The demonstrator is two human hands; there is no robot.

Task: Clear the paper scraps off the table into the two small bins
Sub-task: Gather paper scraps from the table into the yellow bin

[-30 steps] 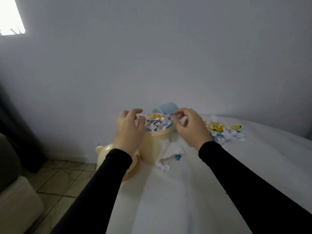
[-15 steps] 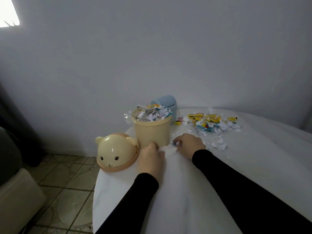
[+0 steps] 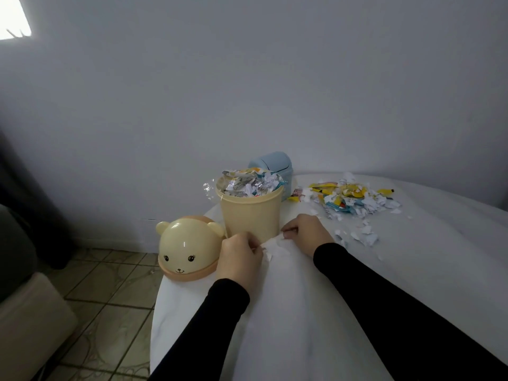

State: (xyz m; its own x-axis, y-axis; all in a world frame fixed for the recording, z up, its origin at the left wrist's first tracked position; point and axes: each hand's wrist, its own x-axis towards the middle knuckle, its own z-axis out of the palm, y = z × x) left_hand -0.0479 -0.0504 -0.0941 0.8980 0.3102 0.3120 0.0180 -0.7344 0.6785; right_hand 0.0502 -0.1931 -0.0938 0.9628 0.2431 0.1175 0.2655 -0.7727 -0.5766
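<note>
We see a dim, grey picture. Light enters from a bright, overexposed window [image 3: 13, 19] at upper left. Wide-angle distortion curves the table [image 3: 412, 270] edge. Detail is soft throughout.

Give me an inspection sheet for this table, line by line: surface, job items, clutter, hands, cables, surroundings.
Surface: white table, round edge at left.
Job's things: yellow bin open, heaped above its rim; blue bin behind it, lid on; big scrap pile at far right; loose scraps nearer; white scraps between the hands.
Clutter: bear lid lies at the table's left edge.
Hands: left hand and right hand both pinch at the white scraps in front of the yellow bin.
Cables: nothing seen.
Surroundings: plain wall, tiled floor, pale furniture at left.
</note>
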